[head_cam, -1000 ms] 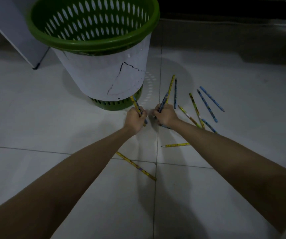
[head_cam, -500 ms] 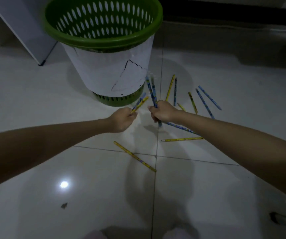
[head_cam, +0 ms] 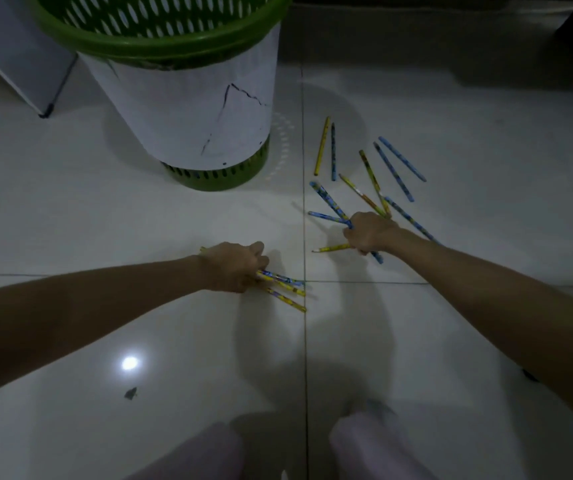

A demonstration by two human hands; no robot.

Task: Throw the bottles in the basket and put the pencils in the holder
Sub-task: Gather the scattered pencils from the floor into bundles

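My left hand (head_cam: pixel 235 266) is low on the floor, closed around a bunch of yellow and blue pencils (head_cam: pixel 283 287) that stick out to the right. My right hand (head_cam: pixel 368 232) grips two blue pencils (head_cam: pixel 328 202) pointing up and left, and touches a yellow pencil (head_cam: pixel 330 248) lying on the tile. Several loose pencils (head_cam: pixel 392 168) are scattered on the floor beyond my right hand. The green basket (head_cam: pixel 160 39), wrapped in white paper, stands at the top left. No bottles and no holder are in view.
White glossy floor tiles (head_cam: pixel 416 341) with a light glare and a small dark scrap (head_cam: pixel 130 393) at lower left. A grey board (head_cam: pixel 18 53) leans at the far left. My knees (head_cam: pixel 364 445) show at the bottom edge.
My left hand has dropped down from near the basket's base to the yellow pencil on the tile joint. My right hand moved right and down to the other yellow pencil, still holding blue pencils.
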